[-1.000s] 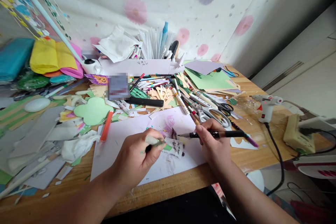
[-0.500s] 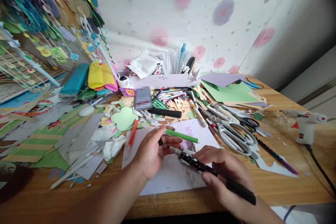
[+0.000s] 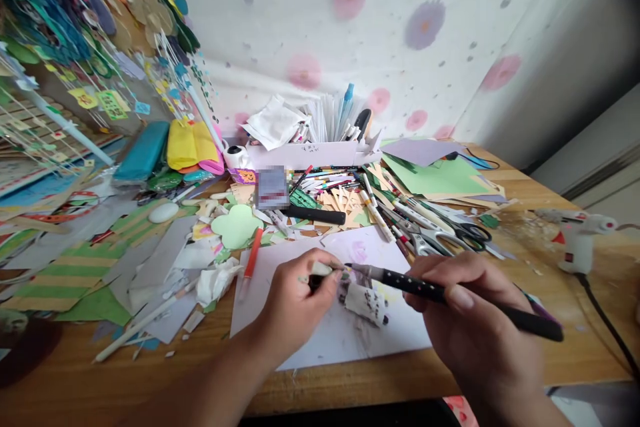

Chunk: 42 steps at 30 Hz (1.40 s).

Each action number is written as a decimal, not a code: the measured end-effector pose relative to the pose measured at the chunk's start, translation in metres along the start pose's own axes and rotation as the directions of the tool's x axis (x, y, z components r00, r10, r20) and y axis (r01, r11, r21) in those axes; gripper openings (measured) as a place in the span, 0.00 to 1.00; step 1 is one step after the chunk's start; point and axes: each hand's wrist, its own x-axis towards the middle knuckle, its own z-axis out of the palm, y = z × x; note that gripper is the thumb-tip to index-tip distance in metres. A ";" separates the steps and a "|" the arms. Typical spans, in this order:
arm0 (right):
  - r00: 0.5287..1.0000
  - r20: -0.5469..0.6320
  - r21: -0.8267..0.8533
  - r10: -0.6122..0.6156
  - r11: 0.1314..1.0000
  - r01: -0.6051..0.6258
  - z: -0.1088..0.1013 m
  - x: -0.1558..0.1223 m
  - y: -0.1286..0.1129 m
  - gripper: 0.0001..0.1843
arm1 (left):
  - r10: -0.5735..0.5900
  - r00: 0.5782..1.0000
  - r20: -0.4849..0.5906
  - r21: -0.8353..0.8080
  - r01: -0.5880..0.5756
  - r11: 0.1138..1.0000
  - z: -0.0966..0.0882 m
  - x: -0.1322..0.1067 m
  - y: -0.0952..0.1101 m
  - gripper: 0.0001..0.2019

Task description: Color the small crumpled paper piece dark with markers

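Note:
My right hand (image 3: 480, 327) grips a black pen with white dots (image 3: 415, 283), its thumb and fingers wrapped round the barrel. The pen points left, its dark tip right beside the fingertips of my left hand (image 3: 305, 293). That hand is closed in a pinch on something small with a pale end and a dark part; a little green shows at its fingers, and the rest is hidden. Beneath both hands lies a white sheet of paper (image 3: 295, 347) with pinkish and grey smudges. On it, between my hands, rests a crumpled white tissue (image 3: 365, 303) with black spots.
An orange marker (image 3: 253, 253) lies at the sheet's left edge, near a crumpled tissue (image 3: 217, 282). Scissors (image 3: 435, 240), several pens and paper scraps crowd behind. A glue gun (image 3: 580, 240) with a cord stands at right. A white box (image 3: 310, 153) stands at the back.
The dotted pen has swung up and levelled in my right hand, which has moved right. My left fingers have closed, and the long green marker no longer shows. The spotted tissue has come into view.

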 end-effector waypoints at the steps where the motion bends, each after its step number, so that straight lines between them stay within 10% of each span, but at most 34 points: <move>1: 1.000 0.020 0.001 0.023 1.000 -0.023 0.001 0.004 -0.003 0.05 | 0.093 0.995 0.025 0.125 -0.095 0.988 0.000 -0.002 0.003 0.03; 7: 0.976 0.198 -0.108 0.086 0.992 -0.066 0.004 0.009 -0.017 0.06 | 0.309 0.930 0.200 0.457 -0.368 0.810 -0.006 -0.007 0.010 0.10; 15: 0.909 0.390 -0.516 -0.146 0.783 0.347 0.023 0.001 -0.025 0.09 | 0.370 0.902 0.221 0.544 -0.429 0.722 -0.009 -0.007 0.006 0.07; 26: 0.950 0.293 -0.460 -0.106 0.855 0.237 0.029 -0.008 0.010 0.07 | 0.515 0.832 0.204 0.665 -0.504 0.551 -0.010 -0.009 0.004 0.08; 30: 0.923 0.344 -0.417 0.170 0.909 -0.012 0.024 -0.012 0.006 0.06 | 0.578 0.809 0.110 0.703 -0.474 0.530 -0.014 -0.003 0.001 0.11; 35: 0.754 0.595 -0.297 0.278 0.948 -0.115 0.001 -0.008 -0.008 0.11 | 0.630 0.771 0.089 0.643 -0.528 0.555 -0.020 0.003 -0.003 0.11; 42: 0.829 0.490 -0.038 0.271 0.956 -0.290 -0.051 -0.012 0.001 0.13 | 0.269 0.946 -0.183 0.253 -0.219 0.942 -0.019 0.002 -0.005 0.07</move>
